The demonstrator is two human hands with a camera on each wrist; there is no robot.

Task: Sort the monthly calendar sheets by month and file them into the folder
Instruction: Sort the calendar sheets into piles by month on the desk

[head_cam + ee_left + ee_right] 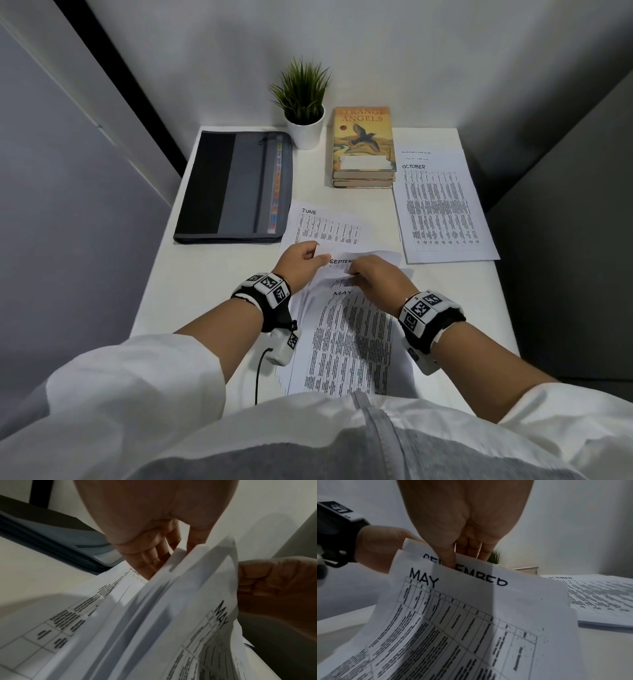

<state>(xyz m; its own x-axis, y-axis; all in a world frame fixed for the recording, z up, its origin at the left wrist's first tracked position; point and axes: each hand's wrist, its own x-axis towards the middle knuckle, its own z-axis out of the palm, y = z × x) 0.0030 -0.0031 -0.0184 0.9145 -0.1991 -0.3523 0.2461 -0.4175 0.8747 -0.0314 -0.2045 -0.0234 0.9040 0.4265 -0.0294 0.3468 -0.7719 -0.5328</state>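
- Two hands work one fanned sheaf of calendar sheets near the front middle of the white bench (212,274); how many sheets it holds cannot be counted.
- The left hand (301,262) pinches the upper left corner of the sheaf between thumb and curled fingers.
- The right hand (376,277) has its thumb and fingers curled into the top edges, parting the MAY sheet (346,329) from the SEPTEMBER sheet (342,262) behind it.
- Each sheet is white, with a month name in black capitals above a printed grid of small dark text.
- One JUNE sheet (325,226) lies flat just beyond the hands.
- One separate stack topped by the OCTOBER sheet (442,212) lies at the right side of the bench; at least two further headings peek out above it.
- One dark grey folder (233,186) lies shut at the far left, with coloured tabs showing along its zip side; its contents are hidden.
- Two books (363,144) lie stacked beside one potted plant (303,102) at the back.
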